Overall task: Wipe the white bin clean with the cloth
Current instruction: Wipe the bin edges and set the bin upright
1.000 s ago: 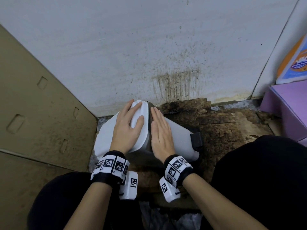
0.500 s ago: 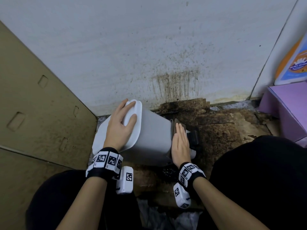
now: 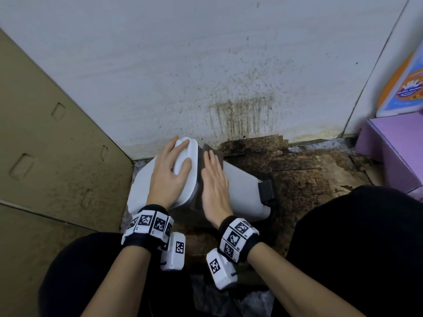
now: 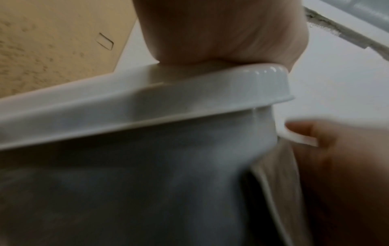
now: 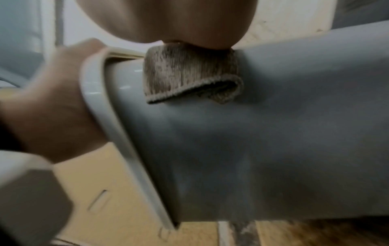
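The white bin (image 3: 242,191) lies tilted on the floor with its lid (image 3: 192,161) to the left and a black pedal (image 3: 266,191) at its base. My left hand (image 3: 169,170) rests flat on the lid with fingers spread. My right hand (image 3: 215,181) presses a grey-brown cloth (image 3: 214,149) flat against the bin's side, right by the lid rim. In the right wrist view the folded cloth (image 5: 189,74) shows under my palm on the bin wall (image 5: 273,116). The left wrist view shows the lid rim (image 4: 189,96) under my left palm.
A cardboard panel (image 3: 45,145) stands on the left. The white wall (image 3: 229,76) behind is spattered with brown stains. Stained cardboard (image 3: 309,179) covers the floor on the right. A purple box (image 3: 396,147) sits at far right. My dark-clothed knees frame the bin.
My right hand slid the cloth down the bin's side to the pedal end, then back up to the lid rim. The left hand stayed on the lid.
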